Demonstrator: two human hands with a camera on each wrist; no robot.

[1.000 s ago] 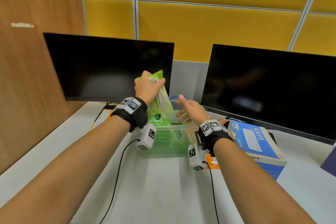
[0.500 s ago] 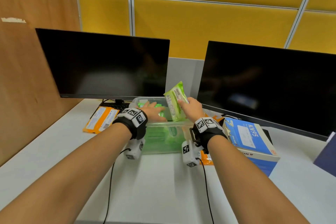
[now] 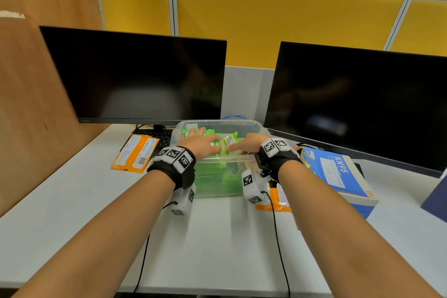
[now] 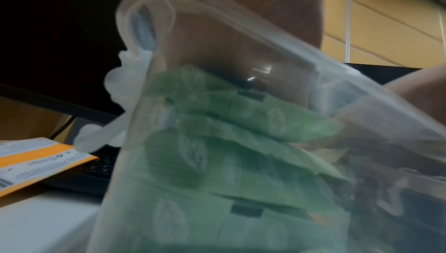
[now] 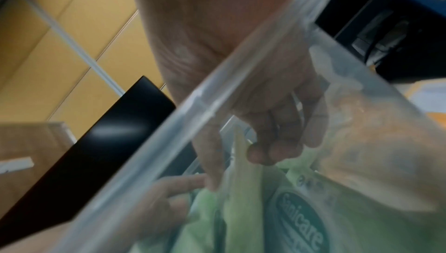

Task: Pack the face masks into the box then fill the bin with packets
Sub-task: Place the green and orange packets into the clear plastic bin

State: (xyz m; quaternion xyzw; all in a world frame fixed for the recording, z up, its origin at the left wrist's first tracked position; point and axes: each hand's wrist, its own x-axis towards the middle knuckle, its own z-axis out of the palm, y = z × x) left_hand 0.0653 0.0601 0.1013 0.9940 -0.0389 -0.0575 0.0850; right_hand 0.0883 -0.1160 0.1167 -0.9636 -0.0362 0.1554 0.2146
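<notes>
Through the clear plastic bin (image 5: 241, 77), the right wrist view alone shows the right hand (image 3: 251, 143) fingers (image 5: 272, 148) curled on a green packet (image 3: 228, 142), the left hand (image 3: 202, 141) flat on the stacked green packets (image 4: 241, 142).

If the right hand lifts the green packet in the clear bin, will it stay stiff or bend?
The green packet probably bends: its film looks soft and creased. It seems light, as the right hand holds it with fingertips alone. Its glossy wrap may slip against the other packets in the clear bin.

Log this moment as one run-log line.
stage: filling bin | left hand: flat on green packets | right hand: pinching a pale green packet | clear plastic bin: part full | blue mask box: right of bin
</notes>
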